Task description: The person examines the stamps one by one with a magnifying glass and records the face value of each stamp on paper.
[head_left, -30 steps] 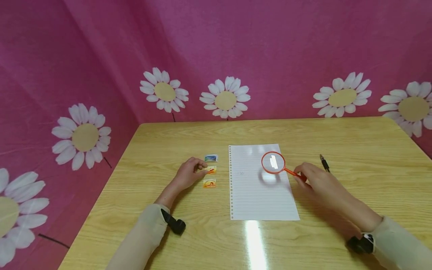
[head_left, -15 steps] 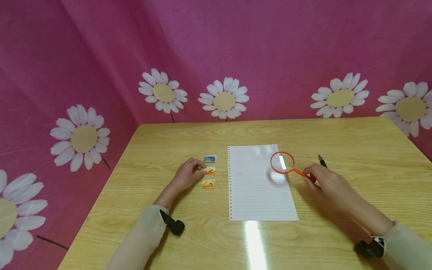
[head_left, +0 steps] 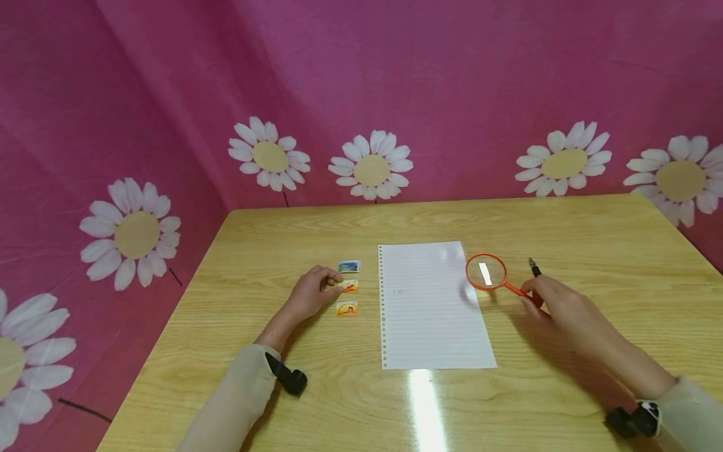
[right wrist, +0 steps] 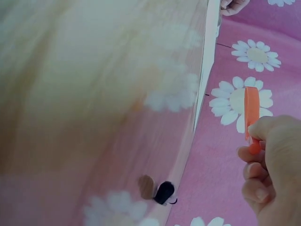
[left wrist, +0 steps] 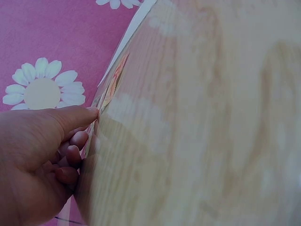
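Observation:
My right hand [head_left: 572,314] grips the orange-red handle of a magnifying glass [head_left: 515,290], its round lens raised above the table past the paper's right edge. In the right wrist view the magnifying glass [right wrist: 252,110] appears edge-on. My left hand [head_left: 309,295] rests on the table with loosely bent fingers. Its thumb and fingertips touch the left side of a yellow-red stamp-like picture [head_left: 351,286], partly covering it. Another yellow-orange stamp-like picture [head_left: 347,309] lies nearer me, and a blue-green one [head_left: 349,267] lies farther away.
A lined, punched sheet of paper [head_left: 435,326] with faint handwriting lies mid-table. A black pen [head_left: 533,267] lies just beyond my right hand, partly hidden by it. A pink flowered cloth [head_left: 452,81] hangs behind the wooden table [head_left: 271,245].
My right hand has moved right with the magnifying glass, from over the paper to past its right edge, covering more of the pen. My left hand stays at the middle picture.

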Motion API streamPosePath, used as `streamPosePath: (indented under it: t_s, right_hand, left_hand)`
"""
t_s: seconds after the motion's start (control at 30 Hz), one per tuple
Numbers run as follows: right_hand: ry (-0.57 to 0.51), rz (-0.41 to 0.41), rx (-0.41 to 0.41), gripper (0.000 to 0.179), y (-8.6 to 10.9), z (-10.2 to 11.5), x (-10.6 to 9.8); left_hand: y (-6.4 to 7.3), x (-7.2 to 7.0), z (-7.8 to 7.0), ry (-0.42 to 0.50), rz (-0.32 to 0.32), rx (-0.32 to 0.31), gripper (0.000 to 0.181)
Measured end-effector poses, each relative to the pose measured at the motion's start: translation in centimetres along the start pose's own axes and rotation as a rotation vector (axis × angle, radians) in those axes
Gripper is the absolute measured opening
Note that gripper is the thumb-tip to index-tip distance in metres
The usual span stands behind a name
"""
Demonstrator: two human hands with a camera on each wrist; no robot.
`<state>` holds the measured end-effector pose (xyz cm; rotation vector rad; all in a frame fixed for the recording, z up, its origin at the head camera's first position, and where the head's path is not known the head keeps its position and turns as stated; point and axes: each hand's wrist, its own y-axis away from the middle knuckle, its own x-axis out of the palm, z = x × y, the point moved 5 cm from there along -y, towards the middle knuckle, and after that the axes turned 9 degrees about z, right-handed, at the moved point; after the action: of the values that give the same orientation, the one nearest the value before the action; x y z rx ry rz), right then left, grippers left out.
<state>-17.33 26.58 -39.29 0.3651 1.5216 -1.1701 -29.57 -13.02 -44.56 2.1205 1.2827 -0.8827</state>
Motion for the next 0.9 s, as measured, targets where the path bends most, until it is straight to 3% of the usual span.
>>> streamPosePath:
  t_s: [0.07, 0.3, 0.4, 0.57, 0.7, 0.9]
  right_hand:
    - [0.011, -0.009, -0.013, 0.055, 0.04, -0.03, -0.01]
    - [0.019, -0.021, -0.024, 0.061, -0.10, -0.03, 0.05]
    - [0.015, -0.022, -0.014, 0.056, -0.15, -0.06, 0.09]
    - [0.012, 0.014, 0.043, 0.016, -0.20, -0.30, 0.38]
    - [-0.006, 0.035, 0.085, 0.030, -0.35, -0.52, 0.63]
    - [-0.041, 0.031, 0.126, 0.027, -0.68, -0.93, 0.91]
  left_hand:
    - [0.04, -0.05, 0.07, -0.002, -0.001, 0.002, 0.016]
    - [0.15, -0.12, 0.12, -0.006, -0.002, 0.003, 0.016]
    - [0.15, -0.10, 0.08, -0.004, 0.001, 0.003, 0.016]
    - [0.12, -0.07, -0.07, 0.001, 0.000, 0.000, 0.016]
    - [0.16, -0.12, -0.12, 0.009, -0.001, 0.001, 0.016]
    - [0.15, -0.15, -0.04, 0.016, -0.002, -0.004, 0.016]
